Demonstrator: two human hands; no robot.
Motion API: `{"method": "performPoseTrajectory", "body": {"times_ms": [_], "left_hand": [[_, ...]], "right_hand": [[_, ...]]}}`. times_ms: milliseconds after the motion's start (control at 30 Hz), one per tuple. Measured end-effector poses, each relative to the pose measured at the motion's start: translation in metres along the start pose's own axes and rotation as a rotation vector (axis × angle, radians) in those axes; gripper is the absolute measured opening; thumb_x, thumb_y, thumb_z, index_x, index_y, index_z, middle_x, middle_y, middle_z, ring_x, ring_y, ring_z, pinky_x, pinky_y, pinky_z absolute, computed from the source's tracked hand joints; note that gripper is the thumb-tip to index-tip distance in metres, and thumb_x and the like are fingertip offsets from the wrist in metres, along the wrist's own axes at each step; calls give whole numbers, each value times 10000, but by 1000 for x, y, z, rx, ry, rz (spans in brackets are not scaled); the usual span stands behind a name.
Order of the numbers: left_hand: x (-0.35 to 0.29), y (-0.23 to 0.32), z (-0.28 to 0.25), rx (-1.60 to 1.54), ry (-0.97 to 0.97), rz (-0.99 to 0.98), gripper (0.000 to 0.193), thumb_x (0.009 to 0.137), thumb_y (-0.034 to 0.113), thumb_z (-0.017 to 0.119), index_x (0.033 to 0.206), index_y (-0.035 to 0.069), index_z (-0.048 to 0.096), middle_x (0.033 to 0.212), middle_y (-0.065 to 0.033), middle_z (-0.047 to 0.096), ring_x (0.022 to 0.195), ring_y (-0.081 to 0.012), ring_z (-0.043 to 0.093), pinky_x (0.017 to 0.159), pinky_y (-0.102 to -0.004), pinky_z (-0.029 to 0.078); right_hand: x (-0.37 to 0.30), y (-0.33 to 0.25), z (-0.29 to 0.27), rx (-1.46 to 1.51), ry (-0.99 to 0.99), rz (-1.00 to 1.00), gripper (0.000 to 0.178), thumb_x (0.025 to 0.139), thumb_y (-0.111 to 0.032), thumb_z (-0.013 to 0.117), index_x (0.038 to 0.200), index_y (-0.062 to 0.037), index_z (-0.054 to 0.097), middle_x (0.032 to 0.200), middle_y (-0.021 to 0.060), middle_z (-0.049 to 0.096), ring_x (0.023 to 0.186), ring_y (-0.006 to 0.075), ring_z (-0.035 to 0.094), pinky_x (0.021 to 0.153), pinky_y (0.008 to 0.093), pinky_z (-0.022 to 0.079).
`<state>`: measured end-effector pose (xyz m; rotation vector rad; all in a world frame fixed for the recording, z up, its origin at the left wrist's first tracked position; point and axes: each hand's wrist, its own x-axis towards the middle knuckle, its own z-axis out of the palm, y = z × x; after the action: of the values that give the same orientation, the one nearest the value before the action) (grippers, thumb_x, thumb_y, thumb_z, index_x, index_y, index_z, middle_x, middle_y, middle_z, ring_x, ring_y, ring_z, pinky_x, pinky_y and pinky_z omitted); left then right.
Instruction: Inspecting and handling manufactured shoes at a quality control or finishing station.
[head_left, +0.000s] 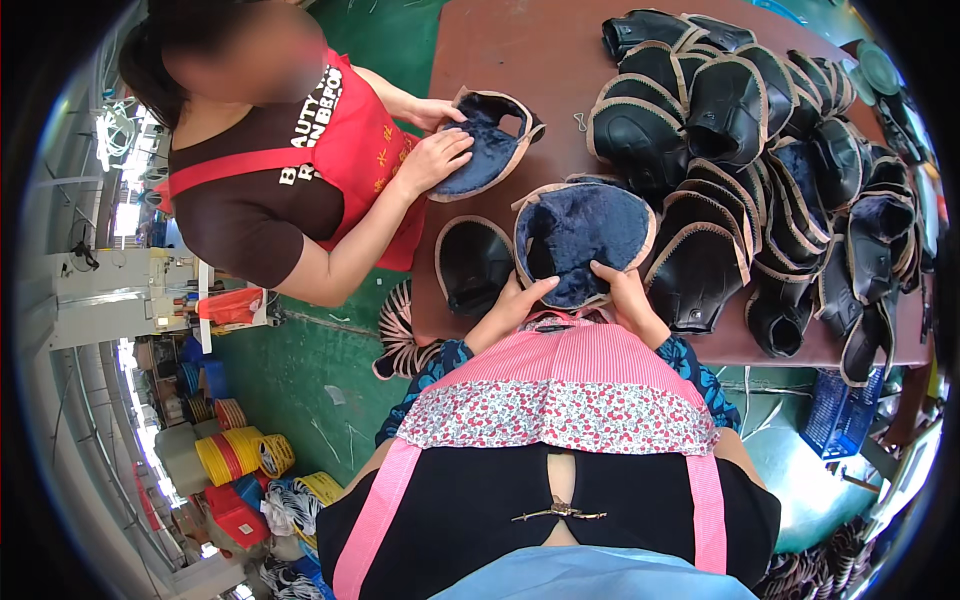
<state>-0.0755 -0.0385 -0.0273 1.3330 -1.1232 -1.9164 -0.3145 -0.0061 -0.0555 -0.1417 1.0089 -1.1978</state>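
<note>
Beyond the fur-lined boot upper (605, 225) spanning both hands, bare brown tabletop (530, 60) is running between the co-worker's fur-lined piece (478, 168) and the heap of black boot uppers (728, 110), offering a hand passage. Stacked black uppers (695, 275) are crowding the right hand (634, 300), blocking sideways travel. A single black upper (470, 262) is lying close by the left hand (512, 308), while the co-worker's forearm (360, 240) is obstructing the area farther left.
</note>
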Motion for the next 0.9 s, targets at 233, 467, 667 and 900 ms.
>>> {"method": "performPoseTrajectory", "body": {"times_ms": [233,467,667,900], "left_hand": [[6,-5,-3,13,-14,3,863,1032,283,826,1666,-59,351,1582,-172,568,1426,-239,577,1213,-372,486],[8,-8,-3,-23,-29,9,845,1024,263,835,1653,-61,374,1553,-161,593,1391,-235,606,1195,-368,503],[6,0,1,59,-6,47,880,1053,251,780,1721,-36,286,1564,-131,566,1378,-213,577,1174,-339,471],[10,-6,0,-5,26,16,869,1049,264,783,1715,-17,301,1571,-121,534,1403,-206,541,1212,-348,440]], "right_hand": [[3,-2,-4,-10,-11,41,586,1033,-72,726,1550,99,509,1469,207,669,1269,324,713,1122,417,583],[2,-3,-1,0,-8,18,581,1017,-50,731,1551,68,535,1441,186,695,1253,310,717,1097,417,589],[3,-9,-1,-9,-24,46,579,1026,-51,726,1555,72,526,1445,190,692,1231,318,734,1063,415,615],[11,-8,-5,-46,-98,-37,556,1039,-92,764,1534,47,551,1445,192,699,1211,306,750,1042,424,635]]}}
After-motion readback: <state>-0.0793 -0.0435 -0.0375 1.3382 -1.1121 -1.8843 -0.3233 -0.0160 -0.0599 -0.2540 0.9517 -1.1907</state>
